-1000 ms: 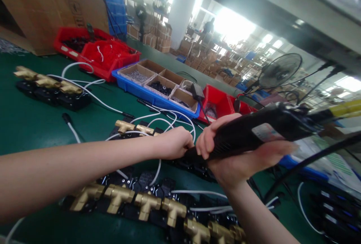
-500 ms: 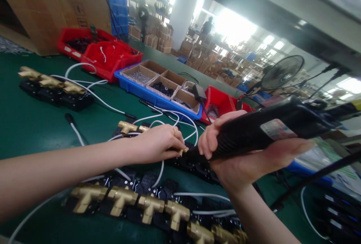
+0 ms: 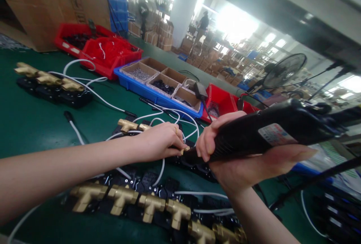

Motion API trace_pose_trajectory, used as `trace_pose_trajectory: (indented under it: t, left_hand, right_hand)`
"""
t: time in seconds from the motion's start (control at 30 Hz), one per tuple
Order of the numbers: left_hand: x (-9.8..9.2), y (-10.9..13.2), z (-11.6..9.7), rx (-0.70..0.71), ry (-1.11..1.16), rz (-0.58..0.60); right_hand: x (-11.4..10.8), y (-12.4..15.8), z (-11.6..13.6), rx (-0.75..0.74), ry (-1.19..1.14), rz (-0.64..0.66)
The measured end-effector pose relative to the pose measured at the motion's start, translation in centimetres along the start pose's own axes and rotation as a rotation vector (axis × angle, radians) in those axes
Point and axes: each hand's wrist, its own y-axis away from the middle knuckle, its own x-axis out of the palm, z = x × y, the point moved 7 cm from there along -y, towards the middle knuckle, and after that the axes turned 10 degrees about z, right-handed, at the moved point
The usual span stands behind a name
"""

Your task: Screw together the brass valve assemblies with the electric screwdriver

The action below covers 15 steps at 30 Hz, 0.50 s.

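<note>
My right hand (image 3: 234,168) is wrapped round a black electric screwdriver (image 3: 254,131) with a pale label. The tool is tilted, its narrow end pointing down-left. My left hand (image 3: 166,140), with a ring on one finger, is closed on a brass fitting (image 3: 184,150) close to that narrow end. Most of the fitting is hidden by the fingers, and the bit's contact cannot be made out. Behind the left hand sits a brass tee valve (image 3: 126,125) on a black body. In front lies a row of several brass tee valves (image 3: 122,199) on black housings with white cables.
Across the green bench (image 3: 36,131) stand a blue tray (image 3: 158,99) of screws and small black parts, a red bin (image 3: 113,55) and another red bin (image 3: 220,102). More brass valves (image 3: 47,78) lie at the left. A fan (image 3: 284,70) is behind the screwdriver.
Both hands keep their hold and hardly move; the screwdriver's rear end has dipped slightly. The view has shifted a little.
</note>
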Motion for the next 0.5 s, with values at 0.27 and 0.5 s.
trace_pose_trajectory:
  t: [0.27,0.5]
  left_hand:
    - [0.1,0.0,-0.2,-0.004,0.021,0.006]
    - [0.3,-0.1,-0.1,-0.015,-0.010,-0.011]
  right_hand:
    - [0.6,-0.1,0.0,-0.039,0.026,0.011]
    - [-0.3,0.2,-0.9,-0.026,-0.009,-0.013]
